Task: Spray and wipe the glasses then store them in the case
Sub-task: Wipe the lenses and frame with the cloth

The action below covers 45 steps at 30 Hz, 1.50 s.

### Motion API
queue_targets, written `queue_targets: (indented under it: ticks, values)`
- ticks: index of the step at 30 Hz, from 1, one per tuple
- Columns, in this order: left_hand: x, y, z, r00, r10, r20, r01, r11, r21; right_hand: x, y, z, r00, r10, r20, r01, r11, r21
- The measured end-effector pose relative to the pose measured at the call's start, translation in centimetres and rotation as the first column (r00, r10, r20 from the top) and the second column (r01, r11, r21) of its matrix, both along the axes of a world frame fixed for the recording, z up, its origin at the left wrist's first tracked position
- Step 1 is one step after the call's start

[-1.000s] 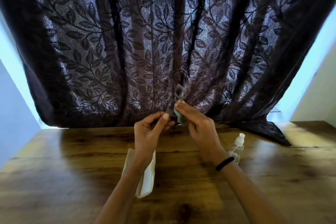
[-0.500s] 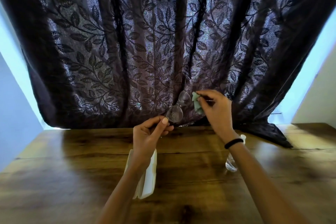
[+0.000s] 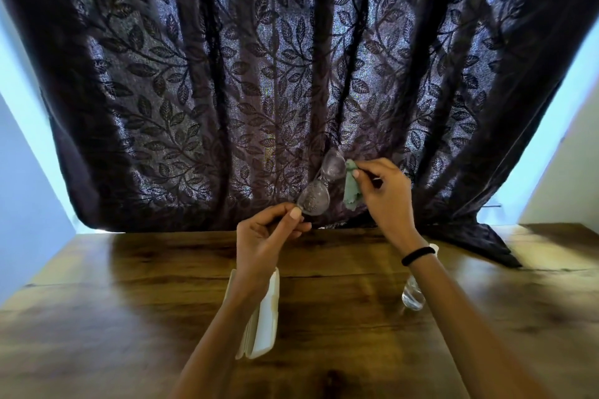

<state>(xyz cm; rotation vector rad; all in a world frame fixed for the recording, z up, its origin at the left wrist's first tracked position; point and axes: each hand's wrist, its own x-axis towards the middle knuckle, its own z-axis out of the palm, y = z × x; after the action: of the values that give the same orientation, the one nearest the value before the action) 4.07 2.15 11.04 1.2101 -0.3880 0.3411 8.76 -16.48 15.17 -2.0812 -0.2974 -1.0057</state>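
I hold the glasses [image 3: 321, 185] up above the table, tilted so one round lens is above the other. My left hand [image 3: 265, 240] pinches the frame beside the lower lens, which carries fine droplets. My right hand [image 3: 382, 194] pinches a small green cloth [image 3: 351, 188] against the outer edge of the upper lens; the cloth hangs down from my fingers. A white glasses case [image 3: 264, 317] lies on the table under my left forearm. The clear spray bottle [image 3: 413, 296] stands behind my right forearm, partly hidden.
A wooden table [image 3: 129, 317] fills the lower view. A dark leaf-patterned curtain [image 3: 227, 74] hangs behind it, its hem spilling onto the table at the right [image 3: 479, 243]. Pale walls flank both sides.
My right hand rose with the cloth from the lower part of the glasses to the upper lens. The glasses now show both lenses, held higher. The view tilted up slightly.
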Motion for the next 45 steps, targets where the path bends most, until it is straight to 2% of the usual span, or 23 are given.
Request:
queue_targets:
  ticks: [3, 5, 11, 18, 30, 39, 45]
  values:
    - [-0.1, 0.0, -0.2, 1.000, -0.003, 0.007, 0.003, 1.000, 0.018, 0.0, -0.6, 0.8, 0.998, -0.051, 0.039, 0.044, 0.986, 0.162]
    - [-0.1, -0.1, -0.3, 1.000, -0.015, 0.014, 0.015, 0.999, 0.037, 0.0, -0.6, 1.5, 0.999, -0.022, 0.050, 0.012, 0.979, 0.204]
    - [-0.4, -0.7, -0.3, 0.999, -0.031, 0.011, 0.031, 0.998, 0.053, -0.3, 0.4, 1.7, 0.995, 0.082, -0.064, -0.080, 0.996, 0.035]
    - [-0.2, -0.6, -0.3, 1.000, 0.016, -0.014, -0.016, 1.000, 0.019, -1.6, 1.9, 0.1, 0.988, 0.153, 0.010, -0.149, 0.970, -0.192]
    - [-0.6, -0.6, -0.3, 1.000, -0.010, -0.007, 0.010, 0.999, 0.042, 1.1, 0.6, 1.3, 0.998, 0.028, -0.055, -0.030, 0.998, -0.047]
    - [-0.4, -0.8, -0.4, 0.999, 0.026, -0.024, -0.025, 0.999, 0.034, -1.8, 2.7, -1.3, 0.983, 0.162, 0.087, -0.148, 0.978, -0.149]
    - [-0.6, -0.8, -0.4, 0.999, 0.018, -0.027, -0.016, 0.998, 0.053, -0.6, 1.8, -0.5, 0.995, 0.094, 0.042, -0.091, 0.994, -0.057]
